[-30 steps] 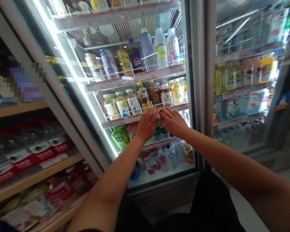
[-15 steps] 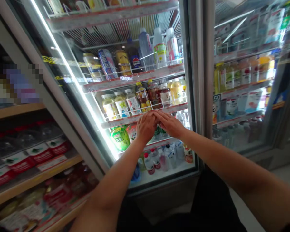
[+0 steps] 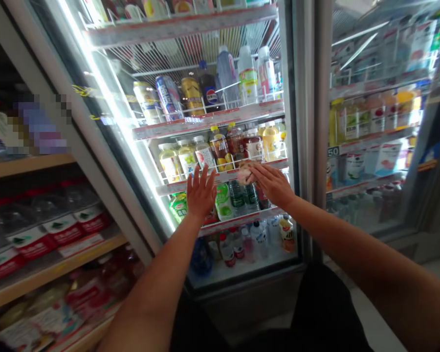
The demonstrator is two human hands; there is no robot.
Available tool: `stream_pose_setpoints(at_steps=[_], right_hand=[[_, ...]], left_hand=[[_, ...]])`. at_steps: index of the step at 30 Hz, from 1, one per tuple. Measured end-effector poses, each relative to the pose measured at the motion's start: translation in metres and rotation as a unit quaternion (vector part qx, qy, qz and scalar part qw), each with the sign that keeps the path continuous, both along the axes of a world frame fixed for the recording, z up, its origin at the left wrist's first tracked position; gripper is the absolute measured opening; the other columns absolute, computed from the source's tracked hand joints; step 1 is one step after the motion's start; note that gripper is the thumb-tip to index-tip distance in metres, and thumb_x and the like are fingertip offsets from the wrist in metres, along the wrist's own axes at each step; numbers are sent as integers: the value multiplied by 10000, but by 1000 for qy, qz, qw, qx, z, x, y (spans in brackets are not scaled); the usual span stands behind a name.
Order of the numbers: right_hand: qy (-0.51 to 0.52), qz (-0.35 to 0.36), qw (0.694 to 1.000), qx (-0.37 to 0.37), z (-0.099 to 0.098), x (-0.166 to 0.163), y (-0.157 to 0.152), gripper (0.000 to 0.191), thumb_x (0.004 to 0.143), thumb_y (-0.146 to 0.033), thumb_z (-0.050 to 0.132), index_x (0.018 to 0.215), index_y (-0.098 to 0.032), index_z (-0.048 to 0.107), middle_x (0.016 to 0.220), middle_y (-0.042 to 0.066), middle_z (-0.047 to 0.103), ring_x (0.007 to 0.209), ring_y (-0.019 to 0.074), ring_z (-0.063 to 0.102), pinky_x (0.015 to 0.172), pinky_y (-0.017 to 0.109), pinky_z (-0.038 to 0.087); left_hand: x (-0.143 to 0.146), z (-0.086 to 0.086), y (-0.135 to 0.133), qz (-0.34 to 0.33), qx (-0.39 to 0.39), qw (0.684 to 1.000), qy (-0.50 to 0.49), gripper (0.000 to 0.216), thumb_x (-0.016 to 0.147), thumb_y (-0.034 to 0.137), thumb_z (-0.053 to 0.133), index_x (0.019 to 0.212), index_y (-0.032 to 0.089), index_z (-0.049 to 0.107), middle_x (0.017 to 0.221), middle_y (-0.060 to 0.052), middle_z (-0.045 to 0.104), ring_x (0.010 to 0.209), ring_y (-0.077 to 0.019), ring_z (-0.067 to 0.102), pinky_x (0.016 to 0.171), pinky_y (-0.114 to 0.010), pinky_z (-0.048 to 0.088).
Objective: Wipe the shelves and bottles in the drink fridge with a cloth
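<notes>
My right hand (image 3: 273, 183) holds a small crumpled pinkish cloth (image 3: 246, 175) under its fingertips, up at the glass door (image 3: 220, 269) of a lit drinks fridge. The cloth is a little blurred, and I cannot tell whether it touches the pane. To the left, my left hand (image 3: 201, 193) is open with fingers spread and nothing in it, raised before the same door. Behind the hands stand shelves of bottles, among them a yellow-capped bottle of dark drink (image 3: 220, 148) and a green pouch (image 3: 178, 208); my hands hide part of the lower shelf.
A second fridge door (image 3: 374, 117) with more drinks is on the right, beyond a metal frame (image 3: 303, 122). Wooden shelves (image 3: 58, 266) with red-labelled packs of bottles (image 3: 33, 239) stand close on the left. My dark-clothed legs are below.
My hands were together at the door and have come apart. The left moved left and down with its fingers spreading; the right moved slightly right, and the cloth now shows under it.
</notes>
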State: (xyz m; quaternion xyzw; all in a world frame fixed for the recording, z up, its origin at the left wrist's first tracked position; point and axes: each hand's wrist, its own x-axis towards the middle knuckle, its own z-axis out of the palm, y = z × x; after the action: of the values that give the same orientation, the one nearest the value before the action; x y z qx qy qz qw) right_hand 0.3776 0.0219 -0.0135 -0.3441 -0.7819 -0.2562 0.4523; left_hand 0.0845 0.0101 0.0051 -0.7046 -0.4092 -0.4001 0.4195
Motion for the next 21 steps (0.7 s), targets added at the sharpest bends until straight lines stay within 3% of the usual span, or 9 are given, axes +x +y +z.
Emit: stream_pose_setpoints(at_steps=[4,10,13,17,21], right_hand=[[3,-13,1000,-5,4,6,0,497,1052,-259,369,1544,-219,429,1598,33,429,1437,213,458,1206,420,403],[18,7,1000,22,14,9,7,429,1049,-265,404,1442,-320,568,1519,-23,545,1316,213,554,1124,437,510],[37,28,996,73,7,4,13,458,1015,-216,473,1454,-317,558,1509,3,557,1308,246,555,1111,479,522],[-28,32,992,115,-8,2,16,521,973,-138,505,1484,-237,529,1494,65,571,1391,297,495,1149,520,466],[-63,31,991,115,0,6,17,509,975,-143,513,1473,-243,544,1498,67,566,1378,304,511,1135,514,476]], left_hand=[[-3,-11,6,-14,-7,1000,-17,546,982,295,503,1524,312,441,1615,-51,385,1561,-257,180,1289,-561,149],[-4,-15,10,-8,9,1000,-5,576,989,294,497,1555,301,389,1635,-45,334,1567,-246,121,1301,-546,112],[-5,-16,12,8,29,999,14,590,997,294,485,1572,294,353,1645,-34,301,1567,-234,82,1309,-518,85],[-5,-17,12,21,55,998,29,618,1004,285,472,1595,298,291,1653,-19,265,1566,-226,83,1313,-497,74],[-5,-17,12,22,73,996,36,643,1001,275,478,1605,291,258,1655,-18,252,1566,-227,81,1313,-489,80]])
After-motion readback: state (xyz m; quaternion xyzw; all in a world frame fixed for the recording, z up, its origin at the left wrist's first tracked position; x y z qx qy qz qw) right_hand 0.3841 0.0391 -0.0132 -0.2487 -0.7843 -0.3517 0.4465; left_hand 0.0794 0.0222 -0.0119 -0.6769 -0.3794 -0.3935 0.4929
